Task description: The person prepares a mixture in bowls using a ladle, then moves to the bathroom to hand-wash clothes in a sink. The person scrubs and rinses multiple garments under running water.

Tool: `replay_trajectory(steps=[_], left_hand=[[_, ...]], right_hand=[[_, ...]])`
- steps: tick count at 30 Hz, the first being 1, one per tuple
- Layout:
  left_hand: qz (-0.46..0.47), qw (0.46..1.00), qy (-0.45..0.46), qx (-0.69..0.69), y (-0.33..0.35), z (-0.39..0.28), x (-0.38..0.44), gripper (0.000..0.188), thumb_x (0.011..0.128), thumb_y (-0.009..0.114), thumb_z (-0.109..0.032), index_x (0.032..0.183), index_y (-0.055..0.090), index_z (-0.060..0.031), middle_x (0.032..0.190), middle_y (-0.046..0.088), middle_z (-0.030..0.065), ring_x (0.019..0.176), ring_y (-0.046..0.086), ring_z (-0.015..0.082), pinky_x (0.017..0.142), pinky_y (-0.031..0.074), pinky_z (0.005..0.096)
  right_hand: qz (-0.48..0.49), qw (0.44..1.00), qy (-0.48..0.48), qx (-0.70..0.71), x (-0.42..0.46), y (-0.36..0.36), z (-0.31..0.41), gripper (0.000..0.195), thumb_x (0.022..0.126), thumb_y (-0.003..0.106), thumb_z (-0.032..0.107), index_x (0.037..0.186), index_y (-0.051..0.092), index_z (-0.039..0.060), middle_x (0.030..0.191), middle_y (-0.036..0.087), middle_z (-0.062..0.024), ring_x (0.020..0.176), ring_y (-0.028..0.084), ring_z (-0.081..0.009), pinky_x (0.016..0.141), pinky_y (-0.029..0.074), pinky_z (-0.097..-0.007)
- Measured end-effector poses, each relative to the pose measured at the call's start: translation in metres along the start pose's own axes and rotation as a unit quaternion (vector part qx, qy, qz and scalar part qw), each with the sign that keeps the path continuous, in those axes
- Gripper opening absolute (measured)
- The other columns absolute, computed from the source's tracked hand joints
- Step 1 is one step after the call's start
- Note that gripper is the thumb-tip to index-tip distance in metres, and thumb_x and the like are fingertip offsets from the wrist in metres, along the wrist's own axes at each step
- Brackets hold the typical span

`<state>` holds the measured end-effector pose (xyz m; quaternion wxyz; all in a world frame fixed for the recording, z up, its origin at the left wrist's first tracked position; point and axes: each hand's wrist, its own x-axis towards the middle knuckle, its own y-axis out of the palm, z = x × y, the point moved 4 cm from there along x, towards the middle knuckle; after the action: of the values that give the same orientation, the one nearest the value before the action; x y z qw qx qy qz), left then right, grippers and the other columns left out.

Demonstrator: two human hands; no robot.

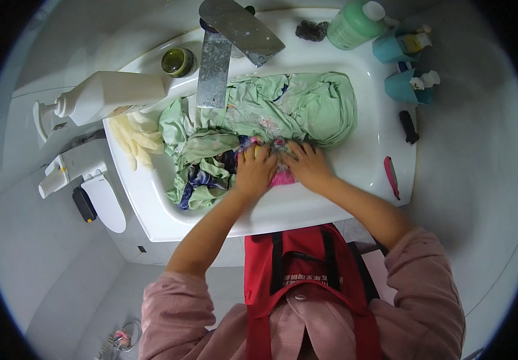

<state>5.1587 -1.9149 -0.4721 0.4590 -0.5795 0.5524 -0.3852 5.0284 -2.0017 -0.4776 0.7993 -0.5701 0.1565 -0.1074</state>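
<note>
Both of my hands are in a white sink basin (358, 180), on wet cloth. My left hand (254, 168) rests with bent fingers on a multicoloured cloth (282, 177) with pink and dark blue parts. Beside it my right hand (308, 164) presses on the same cloth, its fingers spread; whether either hand grips a fold cannot be told. Light green patterned fabric (268, 108) lies bunched behind the hands, and more of it, mixed with dark blue cloth (202, 180), is at the left. A metal faucet (214, 72) reaches over the green fabric.
A white pump bottle (119, 92), pale gloves (135, 139) and a small green glass jar (177, 62) stand or lie at the left rim. Along the back and right are a scourer (311, 31), a green bottle (355, 24), blue holders (394, 47), a black object (408, 127) and a pink-handled tool (391, 175).
</note>
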Motion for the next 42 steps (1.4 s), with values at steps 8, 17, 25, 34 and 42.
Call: replay_trajectory(steps=[8,17,25,34,42], left_hand=[[0.236,0.948,-0.206,-0.058,0.033,0.03,0.049,0.028,0.086,0.055,-0.022,0.113,0.059,-0.0129,0.111,0.061,0.0126,0.094,0.062,0.0317,0.079,0.05,0.0446],[0.07,0.996,-0.048,0.038,0.022,0.005,0.016,0.044,0.08,0.062,-0.027,0.12,0.055,-0.0117,0.126,0.052,0.0091,0.113,0.048,0.0337,0.086,0.043,0.0514],[0.08,0.952,-0.188,-0.229,0.013,0.031,0.034,0.044,0.082,0.063,-0.022,0.124,0.054,-0.0116,0.112,0.057,0.0176,0.091,0.062,0.038,0.075,0.051,0.0449],[0.109,0.992,-0.043,0.036,0.024,0.014,0.029,0.048,0.082,0.065,-0.037,0.122,0.056,-0.0119,0.106,0.057,0.0067,0.105,0.055,0.0302,0.08,0.048,0.0472],[0.021,0.976,-0.178,-0.121,-0.01,0.011,0.034,0.063,0.081,0.064,-0.032,0.132,0.044,-0.0024,0.119,0.053,0.0187,0.111,0.05,0.04,0.089,0.045,0.0516]], right_hand=[[0.153,0.971,0.143,0.114,0.046,0.03,-0.039,0.019,0.089,0.052,0.023,0.099,0.058,0.0091,0.119,0.056,-0.0167,0.084,0.063,-0.0352,0.067,0.051,-0.0488],[-0.022,1.0,0.012,-0.01,0.017,0.016,-0.01,0.044,0.088,0.05,0.021,0.132,0.05,0.0188,0.123,0.055,-0.0071,0.115,0.052,-0.0293,0.082,0.046,-0.0454],[0.09,0.972,0.101,0.192,0.044,0.01,-0.038,0.034,0.092,0.053,0.025,0.125,0.053,0.0145,0.09,0.065,-0.0137,0.094,0.062,-0.0288,0.074,0.049,-0.0494],[-0.005,1.0,-0.004,-0.005,0.026,0.031,-0.024,0.032,0.085,0.055,0.022,0.116,0.056,0.0149,0.111,0.06,-0.0093,0.088,0.06,-0.0261,0.075,0.05,-0.0456],[-0.043,0.957,0.104,0.267,0.034,-0.008,-0.035,0.035,0.087,0.052,0.017,0.122,0.054,0.0154,0.111,0.062,-0.0112,0.102,0.061,-0.028,0.081,0.05,-0.0481]])
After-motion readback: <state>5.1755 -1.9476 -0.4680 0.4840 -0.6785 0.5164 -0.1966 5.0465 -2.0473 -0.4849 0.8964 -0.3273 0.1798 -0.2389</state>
